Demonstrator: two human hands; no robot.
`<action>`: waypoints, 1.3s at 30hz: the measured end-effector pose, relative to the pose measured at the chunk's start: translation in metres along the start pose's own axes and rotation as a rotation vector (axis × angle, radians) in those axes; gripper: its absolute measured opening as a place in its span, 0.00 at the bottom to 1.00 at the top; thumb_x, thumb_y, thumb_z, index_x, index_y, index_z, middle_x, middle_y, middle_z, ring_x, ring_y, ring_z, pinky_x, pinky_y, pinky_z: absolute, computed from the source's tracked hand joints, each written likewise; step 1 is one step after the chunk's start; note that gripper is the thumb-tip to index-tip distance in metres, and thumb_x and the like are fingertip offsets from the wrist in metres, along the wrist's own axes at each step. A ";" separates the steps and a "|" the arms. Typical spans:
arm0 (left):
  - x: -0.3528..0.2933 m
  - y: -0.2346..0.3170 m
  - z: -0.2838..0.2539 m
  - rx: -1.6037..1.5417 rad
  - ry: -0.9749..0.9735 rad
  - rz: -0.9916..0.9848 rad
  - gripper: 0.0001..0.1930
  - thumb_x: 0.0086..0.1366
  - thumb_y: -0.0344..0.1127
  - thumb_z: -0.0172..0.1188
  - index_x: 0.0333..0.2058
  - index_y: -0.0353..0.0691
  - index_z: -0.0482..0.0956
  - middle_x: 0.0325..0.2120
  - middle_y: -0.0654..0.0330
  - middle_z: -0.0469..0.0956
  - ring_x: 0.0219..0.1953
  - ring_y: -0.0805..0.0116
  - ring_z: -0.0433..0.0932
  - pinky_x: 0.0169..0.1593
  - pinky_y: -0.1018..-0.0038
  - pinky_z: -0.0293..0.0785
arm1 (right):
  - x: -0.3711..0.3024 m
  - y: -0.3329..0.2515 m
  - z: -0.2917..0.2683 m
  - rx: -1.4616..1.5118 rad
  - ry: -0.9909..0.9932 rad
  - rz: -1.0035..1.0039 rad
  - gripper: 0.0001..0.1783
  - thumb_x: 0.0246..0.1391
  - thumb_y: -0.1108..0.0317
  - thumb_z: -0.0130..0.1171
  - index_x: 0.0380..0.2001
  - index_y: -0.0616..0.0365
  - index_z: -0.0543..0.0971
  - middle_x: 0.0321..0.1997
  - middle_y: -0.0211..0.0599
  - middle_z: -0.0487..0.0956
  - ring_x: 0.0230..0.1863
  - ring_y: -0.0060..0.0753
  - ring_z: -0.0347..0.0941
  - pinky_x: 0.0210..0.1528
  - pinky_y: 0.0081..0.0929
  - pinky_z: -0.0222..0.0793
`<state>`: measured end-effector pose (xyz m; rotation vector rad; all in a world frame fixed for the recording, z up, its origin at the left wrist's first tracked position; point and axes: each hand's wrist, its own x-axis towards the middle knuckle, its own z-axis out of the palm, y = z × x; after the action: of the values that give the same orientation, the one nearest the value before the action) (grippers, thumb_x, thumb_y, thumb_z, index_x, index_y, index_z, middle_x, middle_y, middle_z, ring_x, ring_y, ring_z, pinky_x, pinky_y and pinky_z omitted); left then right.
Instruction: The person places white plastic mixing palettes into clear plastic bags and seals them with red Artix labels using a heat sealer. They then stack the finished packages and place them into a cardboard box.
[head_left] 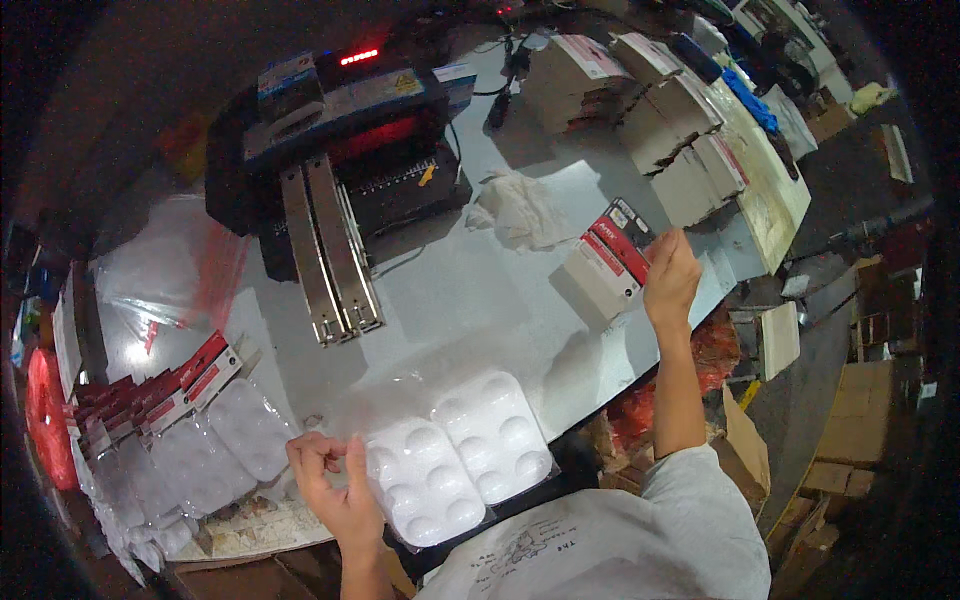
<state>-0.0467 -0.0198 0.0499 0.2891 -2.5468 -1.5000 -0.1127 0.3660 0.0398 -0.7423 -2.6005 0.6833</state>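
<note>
Two white palettes (492, 437) with round wells lie side by side in clear plastic at the table's near edge, partly overhanging it. My left hand (338, 488) is at their left side, fingers loosely curled and thumb apart, close to the plastic. I see nothing clearly held in it. My right hand (672, 275) is closed, pinching the edge of a red, black and white header card (622, 240). That card is at the top of a small card stack (598, 283) on the table's right side.
A dark sealing machine (345, 120) with a lit red display and metal rails (330, 255) stands at the back. Bagged palettes with red header cards (205, 435) overlap at left, near clear bags (165, 265). A crumpled cloth (520, 210) and taller card stacks (575, 80) are beyond.
</note>
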 end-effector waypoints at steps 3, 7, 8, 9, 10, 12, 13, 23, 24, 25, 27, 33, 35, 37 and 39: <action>-0.001 0.003 0.002 -0.042 -0.018 0.099 0.06 0.58 0.27 0.55 0.29 0.35 0.66 0.31 0.55 0.69 0.31 0.69 0.67 0.37 0.75 0.63 | -0.001 0.024 0.021 -0.010 0.127 -0.240 0.28 0.54 0.55 0.54 0.50 0.66 0.66 0.53 0.47 0.70 0.55 0.52 0.63 0.57 0.44 0.49; 0.000 0.014 -0.003 -0.392 -0.040 -0.038 0.06 0.64 0.28 0.49 0.36 0.33 0.62 0.32 0.43 0.75 0.33 0.66 0.74 0.42 0.73 0.68 | 0.005 0.043 0.045 -0.330 0.037 -0.280 0.44 0.46 0.46 0.60 0.59 0.63 0.59 0.64 0.48 0.60 0.67 0.43 0.51 0.62 0.41 0.42; 0.000 0.017 -0.006 -0.389 -0.061 -0.047 0.07 0.64 0.28 0.48 0.37 0.33 0.61 0.33 0.40 0.76 0.34 0.64 0.76 0.43 0.73 0.69 | 0.006 0.045 0.047 -0.296 0.013 -0.275 0.44 0.45 0.46 0.61 0.59 0.62 0.61 0.64 0.47 0.59 0.67 0.41 0.52 0.61 0.42 0.42; 0.002 0.020 -0.009 -0.391 -0.069 -0.036 0.07 0.65 0.29 0.47 0.38 0.33 0.59 0.33 0.37 0.76 0.35 0.62 0.78 0.43 0.73 0.70 | 0.005 0.046 0.049 -0.244 0.062 -0.289 0.44 0.44 0.45 0.62 0.59 0.60 0.62 0.65 0.46 0.59 0.67 0.39 0.52 0.61 0.42 0.43; 0.004 0.024 -0.011 -0.445 -0.117 -0.119 0.08 0.65 0.29 0.47 0.38 0.32 0.61 0.33 0.38 0.77 0.35 0.61 0.78 0.43 0.73 0.71 | 0.006 0.045 0.047 -0.198 0.099 -0.314 0.38 0.44 0.47 0.63 0.56 0.56 0.67 0.62 0.44 0.64 0.64 0.37 0.58 0.60 0.39 0.46; 0.008 0.030 -0.011 -0.619 -0.181 -0.230 0.09 0.65 0.30 0.48 0.39 0.29 0.64 0.33 0.39 0.77 0.37 0.58 0.79 0.43 0.72 0.72 | 0.001 0.034 0.042 -0.195 0.114 -0.283 0.34 0.45 0.50 0.63 0.53 0.56 0.70 0.58 0.43 0.69 0.58 0.40 0.65 0.56 0.36 0.55; 0.010 0.032 -0.011 -0.602 -0.193 -0.285 0.10 0.65 0.30 0.48 0.40 0.28 0.66 0.34 0.40 0.78 0.38 0.58 0.79 0.43 0.72 0.72 | -0.004 0.023 0.038 -0.225 0.087 -0.219 0.32 0.45 0.52 0.64 0.51 0.56 0.71 0.56 0.42 0.71 0.55 0.41 0.69 0.54 0.34 0.59; 0.018 0.040 -0.004 -0.570 -0.442 -0.281 0.11 0.65 0.31 0.51 0.38 0.28 0.76 0.35 0.55 0.80 0.36 0.74 0.77 0.42 0.78 0.71 | -0.067 -0.171 0.002 0.602 -0.977 -0.346 0.18 0.46 0.65 0.66 0.37 0.65 0.75 0.25 0.29 0.76 0.26 0.14 0.67 0.30 0.16 0.65; 0.018 0.039 -0.005 -0.533 -0.432 -0.248 0.10 0.65 0.31 0.52 0.38 0.29 0.76 0.34 0.56 0.81 0.35 0.76 0.76 0.41 0.79 0.71 | -0.071 -0.182 0.006 0.579 -0.993 -0.374 0.18 0.44 0.62 0.67 0.32 0.65 0.77 0.20 0.28 0.74 0.22 0.13 0.62 0.25 0.16 0.61; 0.017 0.038 -0.005 -0.498 -0.421 -0.210 0.10 0.64 0.31 0.52 0.37 0.30 0.77 0.34 0.57 0.81 0.34 0.78 0.76 0.39 0.80 0.71 | -0.074 -0.190 0.008 0.519 -1.007 -0.344 0.18 0.44 0.61 0.68 0.31 0.65 0.77 0.19 0.28 0.73 0.21 0.13 0.61 0.24 0.16 0.60; 0.015 0.036 -0.007 -0.418 -0.380 -0.244 0.08 0.63 0.31 0.54 0.34 0.32 0.77 0.29 0.60 0.80 0.30 0.80 0.73 0.36 0.82 0.68 | -0.078 -0.197 0.012 0.487 -0.982 -0.418 0.18 0.42 0.59 0.69 0.27 0.65 0.77 0.16 0.28 0.71 0.20 0.13 0.60 0.22 0.16 0.59; 0.013 0.034 -0.007 -0.457 -0.362 -0.251 0.07 0.64 0.30 0.54 0.30 0.32 0.75 0.27 0.64 0.77 0.30 0.81 0.70 0.36 0.83 0.66 | -0.077 -0.195 0.016 0.453 -1.011 -0.429 0.22 0.44 0.50 0.66 0.29 0.61 0.79 0.15 0.38 0.72 0.15 0.24 0.62 0.21 0.24 0.62; 0.014 0.033 -0.006 -0.512 -0.350 -0.215 0.07 0.64 0.30 0.54 0.30 0.32 0.75 0.27 0.64 0.77 0.29 0.81 0.70 0.36 0.83 0.66 | -0.076 -0.194 0.016 0.449 -1.010 -0.432 0.22 0.44 0.50 0.66 0.29 0.60 0.79 0.14 0.39 0.72 0.15 0.24 0.62 0.21 0.24 0.62; 0.015 0.031 -0.006 -0.459 -0.320 -0.160 0.08 0.64 0.31 0.54 0.31 0.32 0.76 0.25 0.62 0.79 0.26 0.82 0.70 0.31 0.83 0.66 | -0.075 -0.195 0.016 0.444 -1.014 -0.461 0.21 0.44 0.51 0.66 0.28 0.60 0.79 0.14 0.40 0.72 0.15 0.25 0.63 0.21 0.25 0.62; 0.015 0.031 -0.006 -0.443 -0.302 -0.138 0.08 0.64 0.32 0.55 0.31 0.31 0.77 0.23 0.62 0.80 0.24 0.83 0.70 0.29 0.84 0.66 | -0.074 -0.198 0.015 0.442 -0.995 -0.539 0.18 0.42 0.56 0.68 0.26 0.62 0.78 0.14 0.33 0.73 0.16 0.18 0.61 0.20 0.19 0.60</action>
<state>-0.0625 -0.0137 0.0804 0.1883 -2.3422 -2.2557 -0.1384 0.1715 0.1189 0.5885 -3.0111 1.6492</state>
